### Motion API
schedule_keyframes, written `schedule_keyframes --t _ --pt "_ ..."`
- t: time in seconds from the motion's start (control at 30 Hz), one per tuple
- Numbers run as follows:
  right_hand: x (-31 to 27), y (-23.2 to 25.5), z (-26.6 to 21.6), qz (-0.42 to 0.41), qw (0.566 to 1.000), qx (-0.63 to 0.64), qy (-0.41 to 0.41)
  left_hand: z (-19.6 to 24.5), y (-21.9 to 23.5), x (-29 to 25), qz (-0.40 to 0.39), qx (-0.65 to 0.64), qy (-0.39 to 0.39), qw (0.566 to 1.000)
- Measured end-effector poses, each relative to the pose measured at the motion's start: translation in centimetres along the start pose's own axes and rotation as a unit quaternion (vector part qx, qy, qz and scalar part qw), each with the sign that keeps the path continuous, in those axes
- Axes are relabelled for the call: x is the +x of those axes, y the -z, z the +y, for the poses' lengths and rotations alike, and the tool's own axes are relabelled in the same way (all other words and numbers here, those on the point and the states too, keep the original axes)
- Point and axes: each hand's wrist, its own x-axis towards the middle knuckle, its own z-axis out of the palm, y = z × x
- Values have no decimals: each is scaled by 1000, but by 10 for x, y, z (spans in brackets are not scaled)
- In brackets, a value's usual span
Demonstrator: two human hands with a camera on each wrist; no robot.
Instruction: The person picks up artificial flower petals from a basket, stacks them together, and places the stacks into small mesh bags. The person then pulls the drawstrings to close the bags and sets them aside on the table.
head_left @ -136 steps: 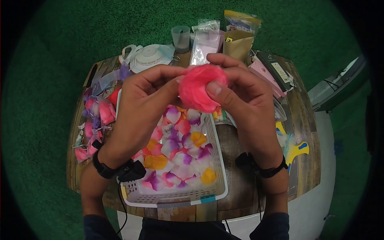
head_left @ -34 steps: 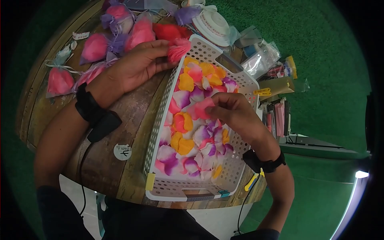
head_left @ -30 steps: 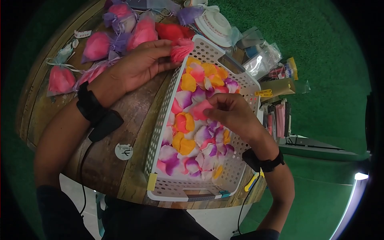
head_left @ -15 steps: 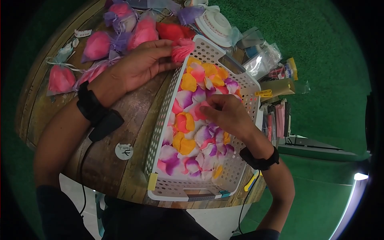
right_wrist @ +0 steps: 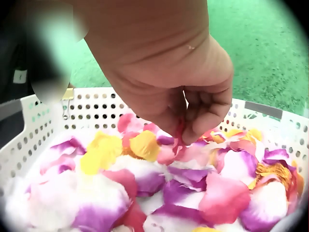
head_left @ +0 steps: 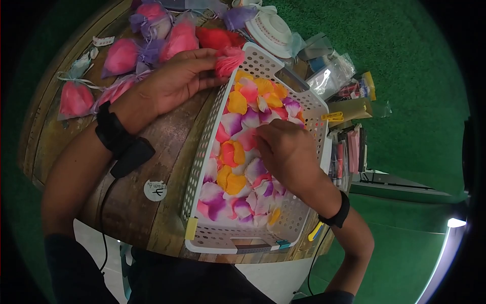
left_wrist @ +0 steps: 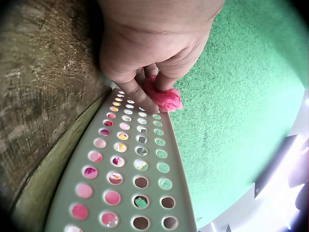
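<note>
My left hand [head_left: 174,83] pinches a bundle of pink petals [head_left: 230,62] at the left rim of a white perforated basket [head_left: 196,177]. In the left wrist view the pink bundle [left_wrist: 168,100] shows beneath the fingers, right at the basket's edge. Inside the basket, my right hand [head_left: 291,154] reaches down with its back turned up. Between thumb and fingers it pinches a pink petal [right_wrist: 179,131], low over a loose layer of purple-white, pink and orange petals [right_wrist: 224,198].
Mesh pouches [head_left: 121,57] filled with pink lie left of the basket. A ribbon roll [head_left: 270,28], clear plastic packets [head_left: 331,76] and a brown packet [head_left: 352,110] sit behind it. A round sticker [head_left: 155,191] marks the wooden table. A yellow-handled tool [head_left: 316,231] lies at the right.
Earlier both hands held the pink bundle up together; now they are apart, and the view has turned. During the last second my right hand rolled over on the petals, while the left stayed put.
</note>
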Motion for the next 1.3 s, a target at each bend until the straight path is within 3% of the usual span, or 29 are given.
schedule_keyframes --t 0.03,0.13,0.37,0.47,0.63,0.77,0.83,1.03,1.17,1.23,1.3 --pt "-1 -3 -5 -2 997 -75 23 0 1 1 -1 0 2 1000" --pt "-1 -6 -15 -10 992 -110 60 -1 4 1 -11 -2 0 1000" --pt "1 -13 -24 -35 966 -248 70 -1 4 2 -15 4 -5 1000" --pt "-1 -20 -22 -52 975 -206 63 -1 4 0 -23 5 -4 1000" --pt "4 -6 -24 -46 998 -34 -14 -2 4 0 -24 6 -9 1000" --pt "4 12 -19 -52 998 10 -34 -2 4 1 -18 7 -6 1000" --pt "7 19 -18 -101 987 49 -111 -2 4 1 -17 8 -6 1000" --pt "6 4 6 -104 969 146 -168 -2 7 1 -32 3 -5 999" --pt "13 2 6 -101 976 125 -146 -1 5 1 -42 7 -6 999" --pt "13 -3 9 -52 991 92 -75 -1 5 0 -43 5 -6 999" --pt "14 -3 6 -76 990 86 -86 -1 5 1 -36 3 -6 999"
